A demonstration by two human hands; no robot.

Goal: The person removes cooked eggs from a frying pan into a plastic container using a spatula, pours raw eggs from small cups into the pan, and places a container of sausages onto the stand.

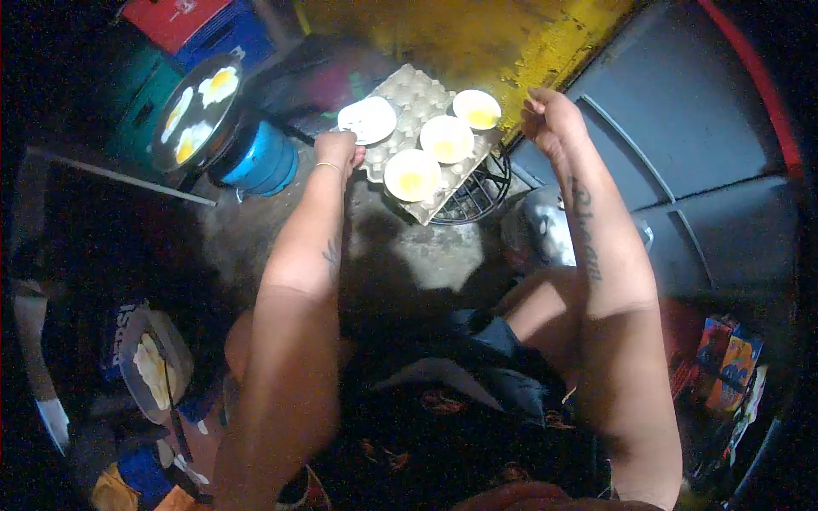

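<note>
My left hand (342, 149) is closed on the near left edge of a white bowl (368, 120), which is over the left part of a grey egg carton (415, 95). Three more white bowls with raw egg in them sit on the carton: one at the back right (477, 110), one in the middle (446, 140) and one nearer me (412, 175). My right hand (550, 119) is raised to the right of the carton, its fingers curled; whether it holds anything small cannot be made out.
A pan (198, 111) with several frying eggs stands at the upper left, beside a blue cylinder (261, 160). Under the carton is a black round rack (477, 198). A container (155, 366) with cooked egg and a utensil is at the lower left. Grey panels (656, 111) stand at the right.
</note>
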